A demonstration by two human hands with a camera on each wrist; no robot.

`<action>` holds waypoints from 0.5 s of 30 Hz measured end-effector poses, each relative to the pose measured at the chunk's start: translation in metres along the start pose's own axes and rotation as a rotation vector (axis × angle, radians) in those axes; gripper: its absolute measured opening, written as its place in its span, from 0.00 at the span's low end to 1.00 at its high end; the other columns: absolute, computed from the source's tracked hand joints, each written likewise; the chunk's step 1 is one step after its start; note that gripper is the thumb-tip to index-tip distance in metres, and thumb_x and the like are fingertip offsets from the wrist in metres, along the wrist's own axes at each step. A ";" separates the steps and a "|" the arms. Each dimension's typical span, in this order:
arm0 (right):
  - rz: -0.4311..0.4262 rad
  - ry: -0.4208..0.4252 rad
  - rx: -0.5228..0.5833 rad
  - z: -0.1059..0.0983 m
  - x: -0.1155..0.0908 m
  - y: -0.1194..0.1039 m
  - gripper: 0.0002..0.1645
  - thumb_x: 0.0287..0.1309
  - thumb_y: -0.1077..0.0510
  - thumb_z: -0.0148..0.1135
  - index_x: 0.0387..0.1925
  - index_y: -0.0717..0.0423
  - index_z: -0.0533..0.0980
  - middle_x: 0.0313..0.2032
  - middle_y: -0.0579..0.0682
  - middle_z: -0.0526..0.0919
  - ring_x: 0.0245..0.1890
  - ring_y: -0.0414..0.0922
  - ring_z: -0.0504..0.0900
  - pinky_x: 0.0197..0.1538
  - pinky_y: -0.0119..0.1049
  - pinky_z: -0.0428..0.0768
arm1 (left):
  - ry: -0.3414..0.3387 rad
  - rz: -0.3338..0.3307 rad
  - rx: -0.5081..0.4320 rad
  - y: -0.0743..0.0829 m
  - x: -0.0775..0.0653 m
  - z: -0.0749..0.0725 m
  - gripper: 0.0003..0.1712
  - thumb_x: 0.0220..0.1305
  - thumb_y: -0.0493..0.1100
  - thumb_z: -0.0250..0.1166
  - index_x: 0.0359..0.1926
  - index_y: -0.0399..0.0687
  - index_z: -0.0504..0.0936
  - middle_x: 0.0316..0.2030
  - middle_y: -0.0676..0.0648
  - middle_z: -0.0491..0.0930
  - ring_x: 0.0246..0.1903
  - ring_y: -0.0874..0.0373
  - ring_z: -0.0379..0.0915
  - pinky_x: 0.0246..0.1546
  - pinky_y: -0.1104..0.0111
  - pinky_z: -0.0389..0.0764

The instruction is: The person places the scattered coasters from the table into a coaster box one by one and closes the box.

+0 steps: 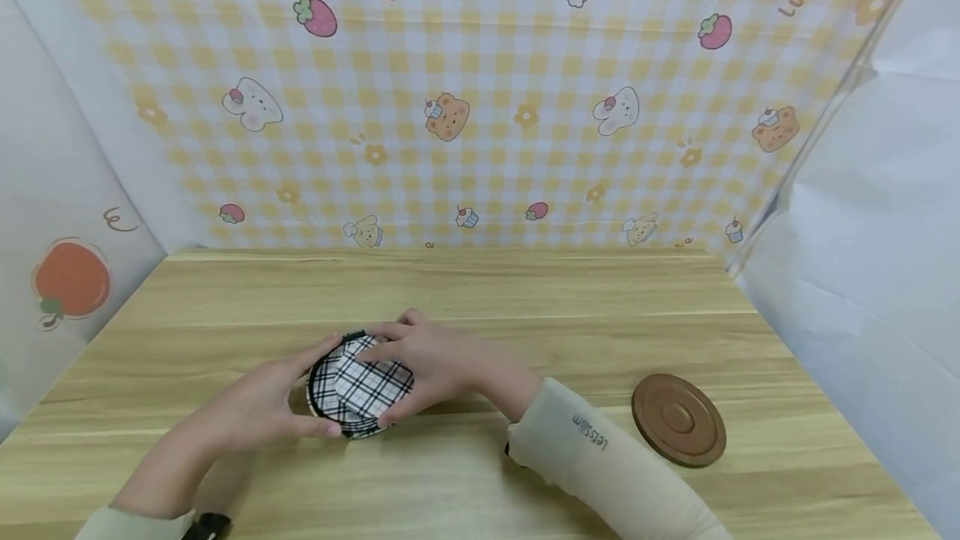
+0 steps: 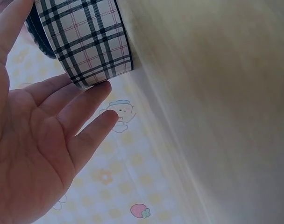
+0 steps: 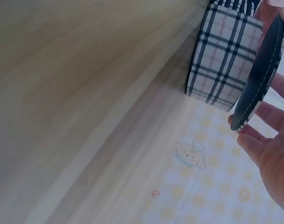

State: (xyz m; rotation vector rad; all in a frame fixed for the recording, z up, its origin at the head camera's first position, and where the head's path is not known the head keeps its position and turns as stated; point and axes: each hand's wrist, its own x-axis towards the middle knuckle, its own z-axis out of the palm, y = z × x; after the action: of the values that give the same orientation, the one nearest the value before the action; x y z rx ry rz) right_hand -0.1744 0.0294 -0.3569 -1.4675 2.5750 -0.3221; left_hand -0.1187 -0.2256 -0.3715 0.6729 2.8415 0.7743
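A round plaid holder (image 1: 324,390) stands on the wooden table, with black-and-white checks and a dark rim. My left hand (image 1: 262,402) grips its side, thumb at the near edge and fingers at the far edge. In the left wrist view, fingertips (image 2: 104,88) touch the checked wall. Over the top of the holder, my right hand (image 1: 442,365) pinches a round plaid coaster (image 1: 367,386) by its edges. The right wrist view shows this coaster (image 3: 261,77) tilted, its dark, stitched underside facing the holder (image 3: 221,58). The holder's inside is mostly hidden.
A round brown coaster-like disc (image 1: 678,419) with a ringed centre lies on the table to the right, beside the right sleeve (image 1: 600,457). Behind the wooden table (image 1: 525,290) hangs a yellow checked cloth (image 1: 480,65), and white sheets (image 1: 877,215) flank both sides.
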 end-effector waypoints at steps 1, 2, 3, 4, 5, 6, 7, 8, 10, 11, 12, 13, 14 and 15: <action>-0.002 0.001 -0.002 0.000 0.002 -0.001 0.48 0.50 0.30 0.70 0.70 0.39 0.68 0.76 0.50 0.60 0.63 0.47 0.64 0.61 0.34 0.77 | 0.000 0.000 0.000 0.000 0.000 0.000 0.66 0.44 0.72 0.72 0.76 0.44 0.56 0.69 0.32 0.67 0.65 0.32 0.66 0.59 0.35 0.70; -0.002 -0.001 0.001 0.001 0.003 -0.002 0.48 0.50 0.30 0.70 0.70 0.39 0.68 0.76 0.50 0.59 0.63 0.47 0.64 0.61 0.34 0.77 | -0.001 -0.001 -0.003 0.000 0.000 0.000 0.66 0.44 0.72 0.72 0.76 0.44 0.56 0.69 0.33 0.66 0.66 0.32 0.66 0.59 0.35 0.70; -0.002 -0.002 -0.002 0.002 0.005 -0.003 0.48 0.50 0.29 0.69 0.70 0.38 0.68 0.76 0.49 0.59 0.63 0.46 0.64 0.61 0.33 0.76 | -0.002 -0.003 -0.004 0.000 0.000 0.000 0.66 0.44 0.72 0.72 0.76 0.44 0.56 0.70 0.33 0.66 0.66 0.32 0.66 0.59 0.35 0.70; -0.002 -0.002 -0.003 0.002 0.006 -0.003 0.48 0.50 0.29 0.69 0.70 0.38 0.68 0.76 0.48 0.59 0.63 0.46 0.64 0.61 0.33 0.76 | -0.003 -0.003 -0.006 0.000 0.000 -0.001 0.66 0.44 0.72 0.72 0.76 0.45 0.56 0.70 0.33 0.66 0.66 0.33 0.66 0.59 0.35 0.71; -0.003 -0.004 -0.003 0.003 0.008 -0.004 0.48 0.50 0.29 0.69 0.70 0.38 0.68 0.76 0.48 0.59 0.64 0.46 0.64 0.62 0.32 0.76 | -0.003 -0.004 -0.007 0.001 0.000 -0.001 0.66 0.44 0.72 0.72 0.76 0.45 0.56 0.70 0.33 0.66 0.66 0.33 0.66 0.59 0.35 0.71; -0.006 -0.006 -0.005 0.004 0.009 -0.004 0.48 0.50 0.29 0.69 0.71 0.39 0.68 0.76 0.48 0.58 0.65 0.46 0.64 0.63 0.32 0.75 | -0.003 -0.005 -0.010 0.001 0.000 -0.001 0.66 0.44 0.72 0.73 0.76 0.45 0.56 0.70 0.33 0.66 0.66 0.33 0.66 0.58 0.35 0.71; -0.010 -0.007 -0.007 0.004 0.010 -0.005 0.49 0.50 0.29 0.69 0.71 0.40 0.68 0.76 0.48 0.58 0.65 0.45 0.63 0.63 0.32 0.75 | -0.003 -0.006 -0.011 0.001 0.000 -0.001 0.66 0.44 0.72 0.73 0.76 0.45 0.57 0.70 0.34 0.66 0.66 0.33 0.66 0.58 0.35 0.71; -0.015 -0.008 -0.011 0.005 0.012 -0.005 0.49 0.50 0.29 0.69 0.71 0.41 0.68 0.76 0.48 0.58 0.66 0.45 0.63 0.64 0.31 0.74 | -0.004 -0.007 -0.014 0.001 0.000 -0.001 0.66 0.44 0.72 0.72 0.76 0.45 0.57 0.70 0.34 0.66 0.66 0.32 0.66 0.58 0.35 0.71; -0.030 -0.008 -0.021 0.007 0.014 -0.006 0.49 0.50 0.30 0.70 0.71 0.42 0.68 0.76 0.49 0.58 0.67 0.45 0.63 0.65 0.31 0.73 | -0.005 -0.008 -0.014 0.001 0.000 -0.001 0.66 0.44 0.73 0.72 0.76 0.45 0.57 0.70 0.34 0.66 0.66 0.32 0.66 0.58 0.35 0.71; -0.036 -0.009 -0.024 0.007 0.015 -0.007 0.49 0.50 0.30 0.70 0.70 0.43 0.68 0.76 0.50 0.57 0.68 0.46 0.63 0.66 0.31 0.72 | -0.006 -0.007 -0.014 0.001 0.000 -0.001 0.66 0.45 0.73 0.72 0.76 0.45 0.57 0.70 0.33 0.66 0.66 0.32 0.66 0.59 0.35 0.71; -0.041 -0.010 -0.030 0.008 0.016 -0.007 0.49 0.50 0.30 0.70 0.70 0.43 0.68 0.76 0.50 0.58 0.68 0.46 0.63 0.67 0.31 0.72 | -0.006 -0.006 -0.015 0.001 -0.001 -0.001 0.66 0.45 0.73 0.72 0.76 0.45 0.56 0.70 0.33 0.66 0.66 0.32 0.66 0.59 0.35 0.71; -0.044 -0.010 -0.037 0.008 0.017 -0.008 0.49 0.51 0.30 0.69 0.70 0.43 0.68 0.76 0.50 0.58 0.69 0.46 0.63 0.68 0.31 0.71 | -0.007 -0.005 -0.015 0.001 -0.001 -0.001 0.66 0.45 0.73 0.72 0.76 0.44 0.56 0.70 0.33 0.65 0.66 0.32 0.66 0.59 0.35 0.71; -0.045 -0.012 -0.040 0.009 0.018 -0.008 0.49 0.51 0.30 0.69 0.70 0.44 0.68 0.75 0.50 0.59 0.70 0.47 0.63 0.68 0.32 0.70 | -0.007 -0.004 -0.015 0.000 -0.001 0.000 0.66 0.45 0.73 0.71 0.76 0.44 0.56 0.70 0.33 0.65 0.66 0.32 0.66 0.59 0.36 0.71; -0.045 -0.013 -0.040 0.009 0.018 -0.008 0.48 0.51 0.30 0.69 0.70 0.44 0.68 0.75 0.51 0.59 0.70 0.47 0.63 0.69 0.32 0.70 | -0.007 -0.003 -0.016 0.000 -0.001 0.000 0.66 0.45 0.73 0.71 0.76 0.43 0.56 0.70 0.33 0.65 0.66 0.32 0.66 0.59 0.36 0.71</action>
State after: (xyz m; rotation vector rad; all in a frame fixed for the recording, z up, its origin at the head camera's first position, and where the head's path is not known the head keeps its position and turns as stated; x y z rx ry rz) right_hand -0.1744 0.0086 -0.3641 -1.5382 2.5556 -0.2674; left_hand -0.1181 -0.2259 -0.3714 0.6685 2.8261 0.7912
